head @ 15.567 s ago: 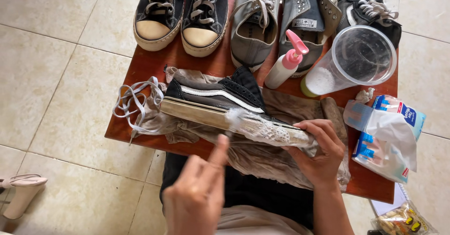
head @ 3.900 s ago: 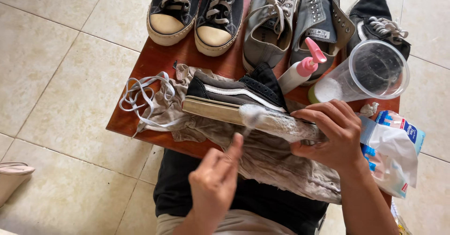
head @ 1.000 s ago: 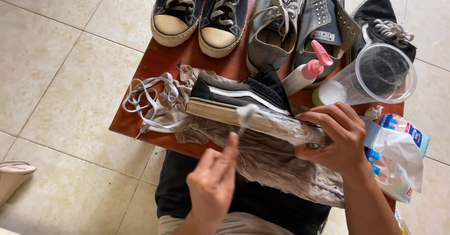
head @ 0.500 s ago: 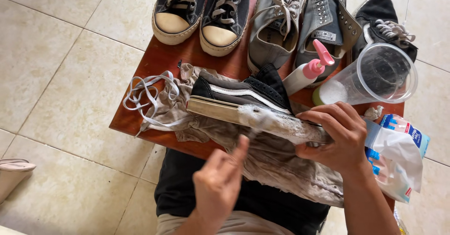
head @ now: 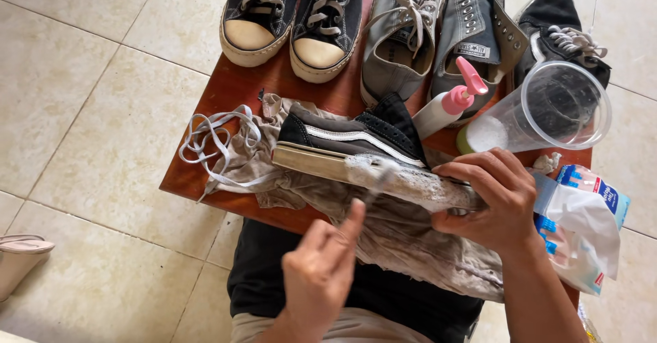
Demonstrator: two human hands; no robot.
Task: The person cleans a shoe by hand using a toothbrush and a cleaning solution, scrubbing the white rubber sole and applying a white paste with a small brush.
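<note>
Our right hand (head: 496,202) is clamped around the toe end of a black sneaker (head: 356,144), pressing it on its side on a dirty grey cloth (head: 404,237), so the pale sole edge, covered with foam, faces us and does not slide. Our left hand (head: 321,274) is closed on a thin brush (head: 375,191), blurred, whose tip touches the foamy sole. The cloth probably catches the dirty water before it reaches the red-brown table (head: 239,90).

A loose white lace (head: 212,137) lies near the left edge of the table, partly hanging over. Behind the sneaker stand other shoes (head: 328,14), a pink pump bottle (head: 452,103) and a clear plastic cup (head: 558,107), all close, so little room is free at the back. A wipes packet (head: 582,226) sits beside the right wrist. The open room is toward us and the left.
</note>
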